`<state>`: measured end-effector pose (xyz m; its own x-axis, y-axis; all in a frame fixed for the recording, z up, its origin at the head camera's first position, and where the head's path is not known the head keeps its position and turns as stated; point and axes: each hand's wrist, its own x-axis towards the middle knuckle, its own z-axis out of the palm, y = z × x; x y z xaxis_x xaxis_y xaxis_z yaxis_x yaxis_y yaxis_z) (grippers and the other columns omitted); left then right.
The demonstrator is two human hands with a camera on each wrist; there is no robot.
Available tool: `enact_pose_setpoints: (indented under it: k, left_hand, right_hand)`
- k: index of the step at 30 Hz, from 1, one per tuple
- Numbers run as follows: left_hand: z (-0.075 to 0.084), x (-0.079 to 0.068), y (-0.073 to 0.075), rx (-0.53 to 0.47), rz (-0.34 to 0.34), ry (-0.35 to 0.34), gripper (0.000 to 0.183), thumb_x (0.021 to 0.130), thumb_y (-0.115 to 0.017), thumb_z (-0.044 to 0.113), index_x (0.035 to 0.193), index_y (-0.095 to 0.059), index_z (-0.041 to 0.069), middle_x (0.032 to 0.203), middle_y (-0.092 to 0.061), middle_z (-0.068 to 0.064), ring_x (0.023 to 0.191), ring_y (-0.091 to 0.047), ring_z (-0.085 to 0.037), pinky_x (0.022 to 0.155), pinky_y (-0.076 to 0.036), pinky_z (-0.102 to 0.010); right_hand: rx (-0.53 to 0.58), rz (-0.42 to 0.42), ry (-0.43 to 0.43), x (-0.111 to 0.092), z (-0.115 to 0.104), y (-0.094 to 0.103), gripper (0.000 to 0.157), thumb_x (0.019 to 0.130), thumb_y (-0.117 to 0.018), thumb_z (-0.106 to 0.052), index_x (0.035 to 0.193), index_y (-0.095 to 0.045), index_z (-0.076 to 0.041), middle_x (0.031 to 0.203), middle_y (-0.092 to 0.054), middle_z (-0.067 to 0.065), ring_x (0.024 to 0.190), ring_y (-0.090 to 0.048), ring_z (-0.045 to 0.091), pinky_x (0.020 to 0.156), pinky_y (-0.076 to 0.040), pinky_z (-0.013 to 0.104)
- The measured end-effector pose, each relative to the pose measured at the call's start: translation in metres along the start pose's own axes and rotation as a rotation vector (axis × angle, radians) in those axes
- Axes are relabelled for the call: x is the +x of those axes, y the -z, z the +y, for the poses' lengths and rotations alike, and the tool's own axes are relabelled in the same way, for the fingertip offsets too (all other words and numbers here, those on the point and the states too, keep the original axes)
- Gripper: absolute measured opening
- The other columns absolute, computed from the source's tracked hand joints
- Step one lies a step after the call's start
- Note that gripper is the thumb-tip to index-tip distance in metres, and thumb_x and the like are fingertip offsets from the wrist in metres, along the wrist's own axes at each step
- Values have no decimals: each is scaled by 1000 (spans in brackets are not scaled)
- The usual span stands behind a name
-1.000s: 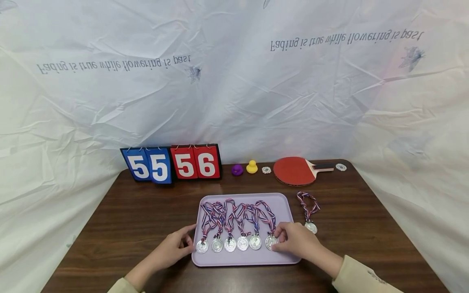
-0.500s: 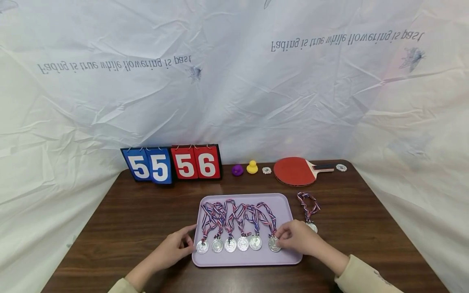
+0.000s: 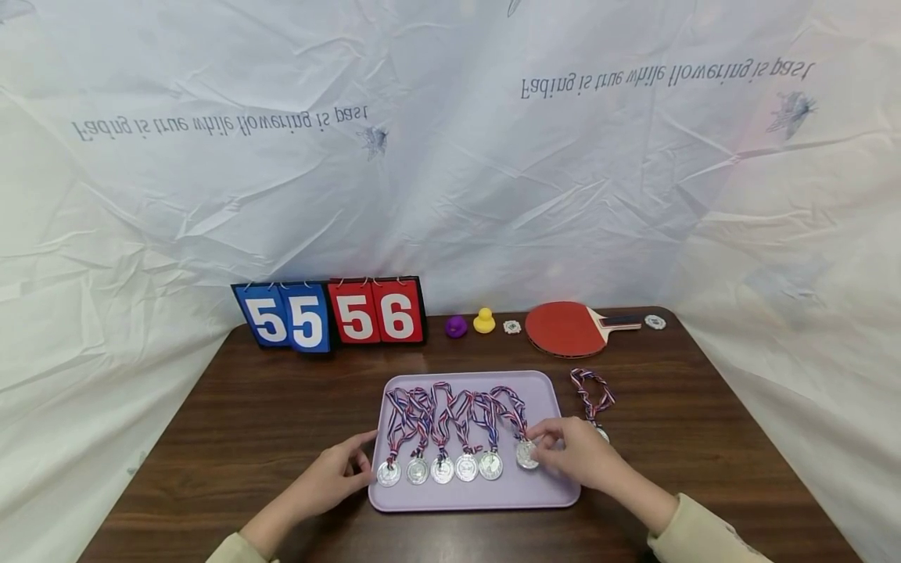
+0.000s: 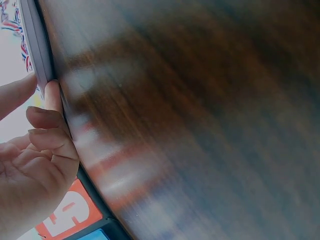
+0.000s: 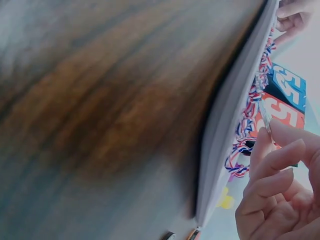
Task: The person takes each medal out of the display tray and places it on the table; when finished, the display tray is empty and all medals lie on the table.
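Observation:
A lilac tray [image 3: 472, 499] lies on the wooden table, bearing a row of several silver medals [image 3: 442, 470] on red, white and blue ribbons. My right hand [image 3: 577, 453] pinches the rightmost medal [image 3: 525, 454] by its disc between thumb and index finger. In the right wrist view that medal [image 5: 265, 120] appears edge-on, raised over the tray, its ribbon trailing onto the tray. My left hand [image 3: 334, 471] holds the tray's left rim with thumb and index finger, its other fingers curled, as the left wrist view of the hand [image 4: 37, 155] also shows.
One more medal [image 3: 591, 399] lies on the table right of the tray, its disc partly behind my right hand. Along the back stand a flip scoreboard [image 3: 329, 317], a purple duck [image 3: 456, 326], a yellow duck [image 3: 484, 320], two round chips [image 3: 655, 321] and a red table-tennis bat [image 3: 565, 328].
The rightmost medal's disc has shifted right, then slightly away from me, with my right hand holding it, and its ribbon has bunched to the left. My left hand has stayed still.

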<state>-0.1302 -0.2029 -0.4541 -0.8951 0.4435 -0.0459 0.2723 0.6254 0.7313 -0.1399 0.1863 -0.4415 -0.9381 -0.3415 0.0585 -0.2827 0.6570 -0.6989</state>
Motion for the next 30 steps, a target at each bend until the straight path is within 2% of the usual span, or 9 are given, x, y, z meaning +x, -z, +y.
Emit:
enact_pose_setpoints:
  k: [4, 13, 21, 30]
  left_hand:
    - [0, 1, 0, 4, 1, 3, 56, 81, -64, 10, 129, -40, -3, 75, -54, 2, 55, -47, -7, 51, -41, -24]
    - [1, 1, -1, 1, 3, -6, 56, 81, -64, 9, 129, -40, -4, 75, -54, 2, 55, -47, -7, 51, -40, -23]
    - [2, 0, 0, 10, 11, -9, 56, 80, -65, 9, 129, -40, -3, 74, -53, 2, 54, -46, -6, 50, -40, -23]
    - [1, 0, 0, 8, 7, -6, 56, 80, -65, 8, 129, -40, -3, 73, -53, 2, 54, -47, -6, 51, -40, -24]
  right_hand:
    - [10, 63, 14, 1, -3, 3, 18, 73, -72, -17, 91, -68, -18, 65, -57, -11, 45, -43, 5, 41, -37, 23]
    - [17, 117, -23, 1, -7, 16, 20, 74, -73, -21, 93, -66, -22, 68, -59, -10, 46, -43, 9, 41, -38, 24]
    - [29, 183, -45, -5, -9, 38, 22, 74, -73, -23, 95, -66, -19, 70, -59, -8, 41, -44, 10, 39, -37, 25]
    - [-47, 300, -37, -15, -1, 67, 25, 76, -71, -29, 97, -65, -18, 73, -62, -8, 50, -47, 10, 44, -37, 24]
